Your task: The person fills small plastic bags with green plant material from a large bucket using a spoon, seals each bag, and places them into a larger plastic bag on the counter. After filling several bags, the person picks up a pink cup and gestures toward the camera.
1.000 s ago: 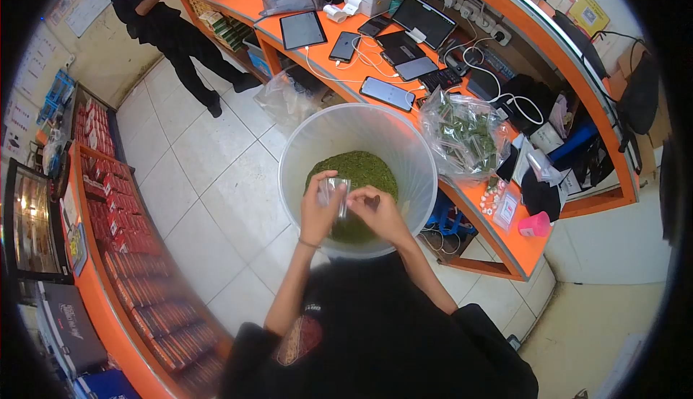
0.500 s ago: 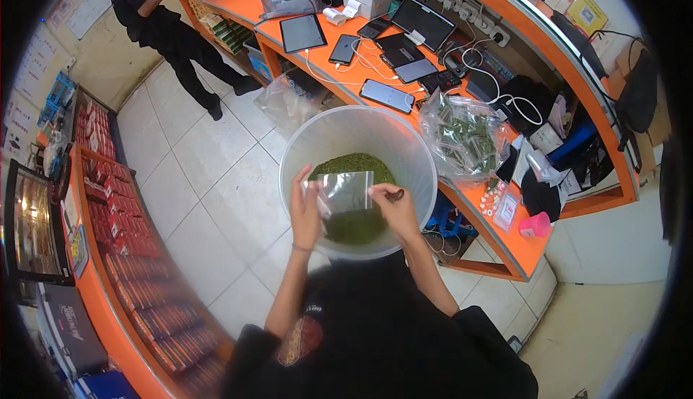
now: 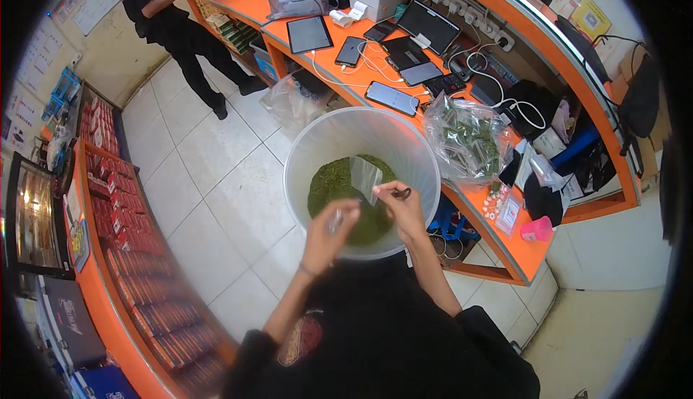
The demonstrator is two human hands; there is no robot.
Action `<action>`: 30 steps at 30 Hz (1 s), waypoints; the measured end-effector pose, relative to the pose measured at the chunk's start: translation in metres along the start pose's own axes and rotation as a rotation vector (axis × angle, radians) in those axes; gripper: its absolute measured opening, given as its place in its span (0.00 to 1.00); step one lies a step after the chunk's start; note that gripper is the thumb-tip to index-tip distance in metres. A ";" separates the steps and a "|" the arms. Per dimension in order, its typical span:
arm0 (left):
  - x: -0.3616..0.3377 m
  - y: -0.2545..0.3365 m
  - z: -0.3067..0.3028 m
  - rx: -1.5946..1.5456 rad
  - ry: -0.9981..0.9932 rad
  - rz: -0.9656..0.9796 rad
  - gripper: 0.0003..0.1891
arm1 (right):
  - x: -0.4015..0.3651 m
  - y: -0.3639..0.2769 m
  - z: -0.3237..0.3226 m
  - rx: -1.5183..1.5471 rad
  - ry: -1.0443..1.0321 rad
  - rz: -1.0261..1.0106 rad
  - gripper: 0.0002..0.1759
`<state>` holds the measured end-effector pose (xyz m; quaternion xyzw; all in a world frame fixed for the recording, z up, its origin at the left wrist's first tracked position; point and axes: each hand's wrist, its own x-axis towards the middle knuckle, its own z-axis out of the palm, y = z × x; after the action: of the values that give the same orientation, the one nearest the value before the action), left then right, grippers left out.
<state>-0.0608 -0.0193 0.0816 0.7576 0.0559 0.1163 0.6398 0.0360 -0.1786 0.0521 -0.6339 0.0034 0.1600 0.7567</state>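
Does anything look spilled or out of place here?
No spill shows: the crumbly green flakes sit inside the round, translucent plastic tub. Only the thin white cables look untidy, looping loosely across the orange counter.

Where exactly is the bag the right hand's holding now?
Head view, centre: the bag is pinched by the right hand, to its upper left, over the green material in the tub.

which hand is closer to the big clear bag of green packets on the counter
Right. The right hand is over the right side of the bucket, below and left of the clear bag in view; the left hand is farther off, toward the bucket's left side.
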 end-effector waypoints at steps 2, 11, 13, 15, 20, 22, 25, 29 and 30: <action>0.023 -0.005 0.000 0.167 -0.004 0.109 0.12 | -0.006 -0.007 0.008 0.010 -0.111 -0.005 0.07; 0.019 -0.010 0.009 0.283 0.041 0.179 0.08 | -0.016 -0.013 0.011 -0.074 -0.279 0.031 0.10; 0.018 -0.010 0.008 0.313 0.047 0.234 0.08 | -0.015 -0.009 0.012 -0.072 -0.326 -0.024 0.09; 0.017 -0.010 0.006 0.315 0.041 0.151 0.08 | -0.013 -0.004 0.012 -0.190 -0.337 -0.063 0.10; 0.019 -0.018 -0.003 0.390 0.034 0.181 0.09 | -0.018 0.000 0.024 -0.387 -0.319 -0.279 0.13; 0.017 -0.022 -0.002 0.449 0.040 0.175 0.10 | -0.021 0.004 0.030 -0.545 -0.225 -0.375 0.14; 0.017 -0.028 -0.002 0.546 0.264 0.207 0.09 | -0.028 0.012 0.038 -0.645 -0.096 -0.428 0.12; 0.016 -0.029 -0.006 0.418 0.270 0.120 0.06 | -0.028 0.015 0.046 -0.631 -0.098 -0.404 0.10; 0.013 -0.029 -0.003 0.315 0.247 0.030 0.06 | -0.025 0.010 0.046 -0.566 -0.082 -0.446 0.08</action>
<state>-0.0468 -0.0083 0.0553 0.8291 0.1399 0.2076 0.4999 0.0006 -0.1385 0.0569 -0.7964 -0.2097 0.0107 0.5672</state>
